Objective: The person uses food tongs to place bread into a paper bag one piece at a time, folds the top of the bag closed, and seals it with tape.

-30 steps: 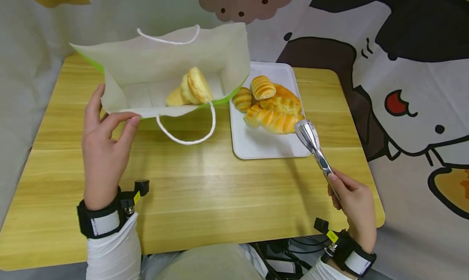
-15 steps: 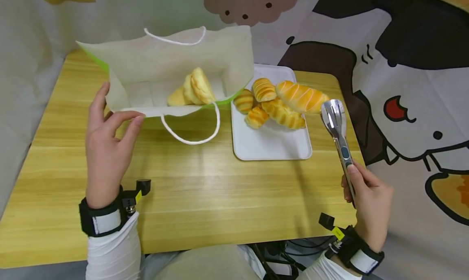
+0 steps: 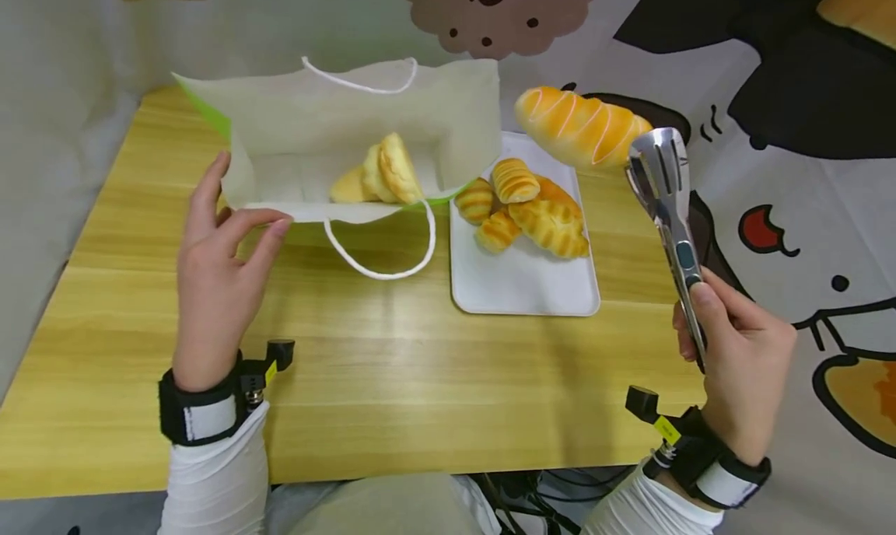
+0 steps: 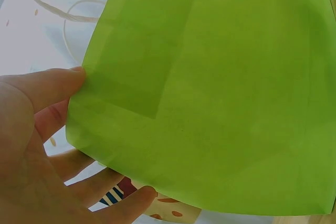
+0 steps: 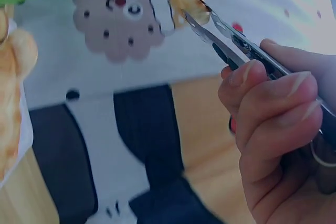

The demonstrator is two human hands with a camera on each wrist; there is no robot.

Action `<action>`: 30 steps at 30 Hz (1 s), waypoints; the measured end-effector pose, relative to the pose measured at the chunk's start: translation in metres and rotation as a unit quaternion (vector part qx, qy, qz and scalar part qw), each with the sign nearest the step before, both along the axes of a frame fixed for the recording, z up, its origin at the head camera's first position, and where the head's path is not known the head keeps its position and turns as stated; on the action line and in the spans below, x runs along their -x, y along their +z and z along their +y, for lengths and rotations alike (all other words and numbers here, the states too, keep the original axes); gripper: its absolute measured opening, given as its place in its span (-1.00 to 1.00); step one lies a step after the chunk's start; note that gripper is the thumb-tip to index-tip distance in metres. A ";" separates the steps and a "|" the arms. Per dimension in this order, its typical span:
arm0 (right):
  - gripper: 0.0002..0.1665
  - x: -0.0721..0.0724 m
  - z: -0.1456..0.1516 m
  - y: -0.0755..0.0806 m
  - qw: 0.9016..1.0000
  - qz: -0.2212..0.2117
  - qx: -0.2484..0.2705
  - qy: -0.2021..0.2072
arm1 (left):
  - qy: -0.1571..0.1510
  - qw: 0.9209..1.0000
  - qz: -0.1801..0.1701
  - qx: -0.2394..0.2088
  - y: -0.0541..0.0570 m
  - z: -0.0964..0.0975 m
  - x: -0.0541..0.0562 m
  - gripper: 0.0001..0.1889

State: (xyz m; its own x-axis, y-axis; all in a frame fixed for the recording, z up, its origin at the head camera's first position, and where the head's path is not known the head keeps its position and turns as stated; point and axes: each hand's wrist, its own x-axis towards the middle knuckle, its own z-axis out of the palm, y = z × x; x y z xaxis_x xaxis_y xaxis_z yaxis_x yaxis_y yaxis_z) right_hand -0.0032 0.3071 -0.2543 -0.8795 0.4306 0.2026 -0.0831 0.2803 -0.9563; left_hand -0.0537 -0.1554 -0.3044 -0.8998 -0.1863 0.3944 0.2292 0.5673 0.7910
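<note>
A green paper bag (image 3: 378, 103) with a pale inside and white rope handles stands with its mouth wide apart; a few pale bread pieces (image 3: 395, 169) lie in it. My left hand (image 3: 220, 278) pinches the bag's near left rim between thumb and forefinger, other fingers along its side. In the left wrist view, the bag's green wall (image 4: 210, 93) fills most of the picture. My right hand (image 3: 742, 356) grips metal tongs (image 3: 675, 208), whose tips hold one end of a long bread roll (image 3: 584, 127) with white stripes, raised above the tray's far right corner.
The white tray (image 3: 525, 290) sits right of the bag, bearing several bread pieces, among them a ridged bun (image 3: 514, 181) and a braided loaf (image 3: 553, 228). Behind the wooden table (image 3: 392, 395) hangs a cartoon-print cloth (image 3: 784, 232).
The tongs have lifted the striped bread roll off the pile on the tray, up and to the right. My left hand keeps its hold on the bag. The head view has shifted slightly.
</note>
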 end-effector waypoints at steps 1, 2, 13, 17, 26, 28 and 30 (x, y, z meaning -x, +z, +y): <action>-0.66 0.001 -0.003 0.003 1.000 -0.010 -0.011 0.005 | -0.002 1.000 -0.002 0.001 -0.001 0.001 0.000 -0.85; -0.68 0.003 -0.007 0.007 0.999 -0.024 -0.025 0.009 | -0.003 1.000 -0.005 0.002 -0.002 0.002 0.000 -0.85; -0.66 0.032 -0.048 0.032 0.943 -0.112 -0.275 0.152 | -0.006 1.000 -0.012 0.002 -0.012 0.008 -0.002 -0.84; -0.64 0.049 -0.061 0.034 0.926 -0.114 -0.308 0.186 | -0.006 1.000 -0.008 0.003 -0.011 0.008 0.001 -0.83; -0.61 0.094 -0.100 0.039 0.875 -0.100 -0.391 0.269 | -0.012 1.000 -0.001 0.007 -0.013 0.006 0.006 -0.84; -0.62 0.104 -0.109 0.041 0.859 -0.095 -0.412 0.289 | -0.014 1.000 -0.002 0.006 -0.014 0.006 0.006 -0.85; -0.64 0.114 -0.119 0.045 0.843 -0.095 -0.431 0.308 | -0.013 1.000 -0.004 0.002 -0.014 0.005 0.005 -0.85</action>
